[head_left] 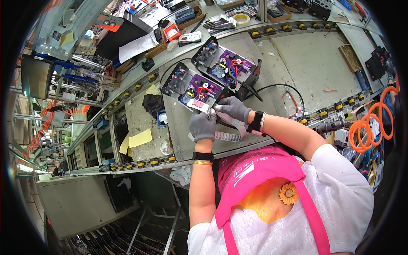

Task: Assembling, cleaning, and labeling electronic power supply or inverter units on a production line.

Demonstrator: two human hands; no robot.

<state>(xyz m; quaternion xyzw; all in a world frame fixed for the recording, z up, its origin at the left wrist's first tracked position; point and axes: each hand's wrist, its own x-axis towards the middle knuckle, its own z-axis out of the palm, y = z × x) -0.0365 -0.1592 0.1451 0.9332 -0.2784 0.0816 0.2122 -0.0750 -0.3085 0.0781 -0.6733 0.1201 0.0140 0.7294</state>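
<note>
Two open black electronic units lie side by side on a flat board. The nearer unit [180, 88] and the farther unit [208, 52] both show purple circuit boards and coloured wires. In front of the nearer unit, my gloved left hand [202, 126] pinches a strip of white labels [228, 137]. Its front end, with a pinkish patch, lies over the unit's near edge, while the rest curls below my hands. My gloved right hand [233, 109] closes on the same strip close to the left fingertips, beside a unit's black end. The exact fingertip contact is partly hidden.
Black cables [293, 87] loop right of the units. Yellow paper [140, 138] and a small clear round lid [165, 146] lie at left. Roller tracks [287, 28] border the bench. An orange coiled hose [365, 129] hangs at right; a tape roll [242, 18] sits behind.
</note>
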